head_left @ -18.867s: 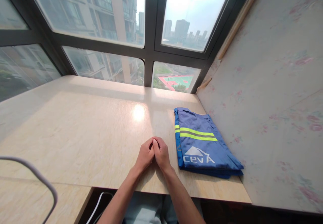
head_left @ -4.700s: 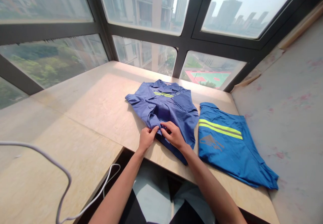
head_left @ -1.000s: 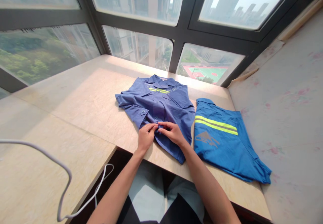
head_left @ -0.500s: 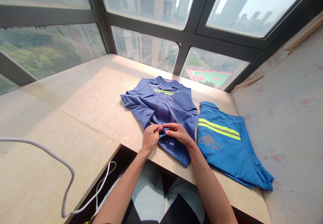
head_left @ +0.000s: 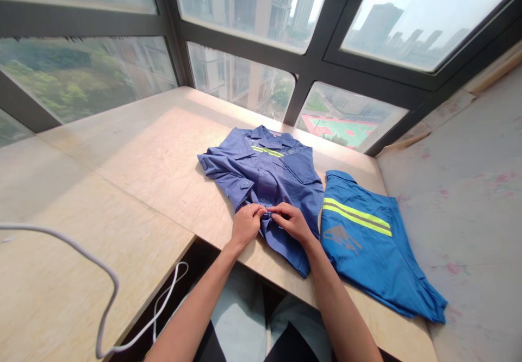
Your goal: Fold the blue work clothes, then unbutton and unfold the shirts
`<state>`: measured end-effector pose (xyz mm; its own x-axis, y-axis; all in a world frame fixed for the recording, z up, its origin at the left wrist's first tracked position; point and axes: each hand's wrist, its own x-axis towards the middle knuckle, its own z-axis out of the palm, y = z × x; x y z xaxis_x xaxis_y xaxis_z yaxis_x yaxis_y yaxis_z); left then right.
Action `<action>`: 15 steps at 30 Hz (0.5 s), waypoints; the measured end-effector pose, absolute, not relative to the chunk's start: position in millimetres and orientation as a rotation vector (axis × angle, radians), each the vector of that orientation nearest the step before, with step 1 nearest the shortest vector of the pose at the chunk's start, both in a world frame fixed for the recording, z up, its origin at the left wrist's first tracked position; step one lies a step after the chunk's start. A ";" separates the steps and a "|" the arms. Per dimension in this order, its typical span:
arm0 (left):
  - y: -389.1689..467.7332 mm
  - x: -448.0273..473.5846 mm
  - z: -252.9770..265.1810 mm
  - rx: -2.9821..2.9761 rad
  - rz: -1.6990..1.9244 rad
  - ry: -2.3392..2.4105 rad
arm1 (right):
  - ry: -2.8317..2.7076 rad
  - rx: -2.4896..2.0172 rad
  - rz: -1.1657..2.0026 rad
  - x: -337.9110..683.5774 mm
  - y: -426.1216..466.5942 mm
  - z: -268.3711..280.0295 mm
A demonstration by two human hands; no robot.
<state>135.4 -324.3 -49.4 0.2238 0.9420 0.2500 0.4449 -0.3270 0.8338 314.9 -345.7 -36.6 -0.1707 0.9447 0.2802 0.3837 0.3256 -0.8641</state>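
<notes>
A purplish-blue work shirt [head_left: 285, 185] with yellow reflective stripes on the chest lies front up, collar toward the window. Both hands are at the lower part of its button front, fingertips close together. My left hand [head_left: 247, 223] pinches the fabric at the front edge. From the other side my right hand [head_left: 291, 222] pinches the cloth too, thumb and forefinger nearly meeting the left fingertips. Buttons show higher up the front. Whatever lies right between the fingertips is too small to make out. The shirt's lower corner hangs toward the counter's front edge.
Folded bright blue work clothing [head_left: 354, 264] with a yellow-grey stripe lies to the right, near the wall [head_left: 468, 215]. A white cable [head_left: 110, 286] loops at the left over a dark gap in the pale counter [head_left: 134, 172]. Framed windows stand behind.
The view has shifted slightly. My hands stay at the same place on the shirt front, and the fingers have moved a little around the pinched cloth.
</notes>
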 end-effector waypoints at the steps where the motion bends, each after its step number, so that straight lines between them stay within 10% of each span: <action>1: -324.2 135.3 -49.7 1.883 1.024 1.276 | -1.729 -1.186 0.796 314.7 -346.2 -37.2; 15: -322.2 134.6 -49.0 1.883 0.980 1.290 | -1.825 -1.223 0.614 307.8 -348.6 -36.7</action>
<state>134.6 -322.2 -49.0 0.2380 0.9463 0.2188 0.4641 -0.3087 0.8302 307.8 -348.6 -36.7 -0.1776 0.9126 0.3683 0.5045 0.4058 -0.7621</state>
